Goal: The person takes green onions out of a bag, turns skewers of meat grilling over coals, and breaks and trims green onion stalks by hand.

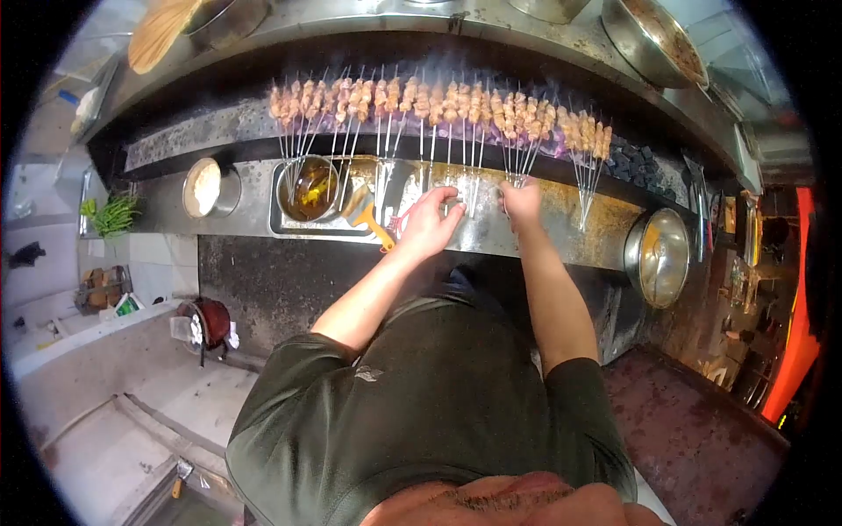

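A long row of meat skewers (456, 103) lies across the smoking charcoal grill, their metal ends pointing toward me. My right hand (522, 202) is closed around the lower ends of a fanned bunch of skewers right of the middle. Just left of it, my left hand (430, 223) hovers by the near skewer ends, fingers curved and apart, with nothing visible in it. A brush (368, 215) with a yellow handle rests on the metal tray (307, 233), beside a pot of dark oil (309, 188). Another fanned bunch (586, 140) lies at the row's right end.
Black charcoal (640, 167) shows at the grill's right end. A steel bowl (660, 256) stands at the right of the ledge, and a container of pale seasoning (209, 188) at the left. On the back shelf are a large pan (653, 39) and a straw fan (158, 35).
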A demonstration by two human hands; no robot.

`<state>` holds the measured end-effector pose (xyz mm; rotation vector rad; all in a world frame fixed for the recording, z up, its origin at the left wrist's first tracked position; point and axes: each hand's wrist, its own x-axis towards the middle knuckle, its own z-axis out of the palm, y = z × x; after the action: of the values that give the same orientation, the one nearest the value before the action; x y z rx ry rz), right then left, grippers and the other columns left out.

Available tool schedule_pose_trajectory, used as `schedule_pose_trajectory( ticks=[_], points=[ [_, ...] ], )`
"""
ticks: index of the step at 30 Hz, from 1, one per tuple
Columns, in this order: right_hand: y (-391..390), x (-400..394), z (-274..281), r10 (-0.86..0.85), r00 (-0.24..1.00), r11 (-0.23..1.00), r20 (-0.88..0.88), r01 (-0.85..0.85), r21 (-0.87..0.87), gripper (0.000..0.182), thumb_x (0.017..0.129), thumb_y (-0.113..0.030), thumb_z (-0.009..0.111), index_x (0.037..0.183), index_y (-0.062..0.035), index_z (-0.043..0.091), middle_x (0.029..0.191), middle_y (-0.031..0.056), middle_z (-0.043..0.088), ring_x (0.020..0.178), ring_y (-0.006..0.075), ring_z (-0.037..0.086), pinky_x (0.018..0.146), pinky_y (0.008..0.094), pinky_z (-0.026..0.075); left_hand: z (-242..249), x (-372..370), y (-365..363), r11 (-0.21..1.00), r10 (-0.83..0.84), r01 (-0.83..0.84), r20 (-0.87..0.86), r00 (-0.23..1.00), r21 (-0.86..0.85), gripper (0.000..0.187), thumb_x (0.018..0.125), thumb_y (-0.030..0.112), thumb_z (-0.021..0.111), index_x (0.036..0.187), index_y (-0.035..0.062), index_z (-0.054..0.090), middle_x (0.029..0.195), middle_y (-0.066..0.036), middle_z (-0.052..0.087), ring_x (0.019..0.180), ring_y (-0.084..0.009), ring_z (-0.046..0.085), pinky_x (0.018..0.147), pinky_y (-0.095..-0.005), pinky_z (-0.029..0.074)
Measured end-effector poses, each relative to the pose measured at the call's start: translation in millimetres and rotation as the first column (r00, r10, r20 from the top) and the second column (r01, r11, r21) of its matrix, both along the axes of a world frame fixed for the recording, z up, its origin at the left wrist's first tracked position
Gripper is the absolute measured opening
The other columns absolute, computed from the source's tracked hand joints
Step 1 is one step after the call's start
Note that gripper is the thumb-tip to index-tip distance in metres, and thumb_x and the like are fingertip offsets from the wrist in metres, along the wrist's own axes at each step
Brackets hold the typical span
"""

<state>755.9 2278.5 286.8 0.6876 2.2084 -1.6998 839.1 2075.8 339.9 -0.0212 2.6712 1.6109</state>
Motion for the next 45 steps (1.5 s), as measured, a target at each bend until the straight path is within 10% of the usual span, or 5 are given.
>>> schedule_pose_trajectory(
  ticks=[5, 28, 32, 36, 45],
  points=[
    [-29.8, 10.3, 32.7, 0.033, 0.998, 0.655, -0.045, 0.012, 0.756, 0.05, 0.08, -0.016, 0.063, 0.122, 0.0033, 0.044, 0.101, 0.0235, 0.065, 0.089, 0.0384, 0.065, 0.083, 0.0443, 0.051, 1.5, -2.2, -4.3, 1.0, 0.01, -0.01, -0.052, 0.999, -0.001, 0.038, 0.086, 0.027, 0.064, 0.113, 0.0004, 0.06, 0.103, -0.014, 0.064, 0.078, -0.0215, 0.061, 0.075, -0.0327, 0.05],
    [43.6, 12.2, 66.0, 0.345, 0.935, 0.613, 0.083, -0.292, 0.735, 0.027, 0.092, -0.015, 0.04, 0.109, 0.0009, 0.054, 0.103, 0.0281, 0.064, 0.098, 0.0429, 0.062, 0.085, 0.0512, 0.047, 24.2, 9.7, 8.5, 0.994, 0.07, -0.068, 0.017, 0.997, -0.086, 0.04, 0.085, 0.027, 0.065, 0.111, -0.0027, 0.058, 0.107, -0.019, 0.061, 0.095, -0.03, 0.063, 0.082, -0.037, 0.049],
    [69.9, 11.3, -20.5, 0.266, 0.927, 0.958, -0.264, -0.226, 0.174, 0.023, 0.096, -0.021, 0.045, 0.105, -0.0046, 0.058, 0.069, 0.0069, 0.056, 0.055, 0.0184, 0.055, 0.05, 0.0333, 0.045, 20.6, 1.6, 17.6, 0.964, 0.134, -0.158, -0.123, 0.983, -0.215, 0.032, 0.085, 0.023, 0.064, 0.106, -0.0015, 0.059, 0.103, -0.019, 0.061, 0.093, -0.0327, 0.061, 0.082, -0.0399, 0.048],
    [60.5, 7.0, 14.3, 0.103, 0.994, 0.85, 0.025, -0.075, -0.522, 0.023, 0.097, -0.019, 0.043, 0.11, -0.0033, 0.056, 0.065, 0.0009, 0.045, 0.051, 0.0112, 0.041, 0.042, 0.0268, 0.034, 20.0, 8.9, 52.9, 0.934, 0.072, -0.17, -0.302, 0.951, -0.313, 0.021, 0.085, 0.017, 0.063, 0.096, 0.0, 0.059, 0.094, -0.018, 0.059, 0.089, -0.0352, 0.059, 0.079, -0.0419, 0.048],
    [88.0, -6.3, 8.6, 0.233, 0.965, 0.646, 0.121, -0.061, -0.761, 0.028, 0.1, -0.02, 0.04, 0.117, -0.0019, 0.053, 0.062, -0.0048, 0.036, 0.044, 0.006, 0.028, 0.039, 0.0223, 0.023, -7.7, -12.9, 134.7, 0.956, 0.228, -0.273, 0.308, 0.923, 0.111, 0.034, 0.089, 0.02, 0.057, 0.112, -0.0047, 0.056, 0.105, -0.02, 0.063, 0.096, -0.03, 0.062, 0.086, -0.0352, 0.048]
  ],
)
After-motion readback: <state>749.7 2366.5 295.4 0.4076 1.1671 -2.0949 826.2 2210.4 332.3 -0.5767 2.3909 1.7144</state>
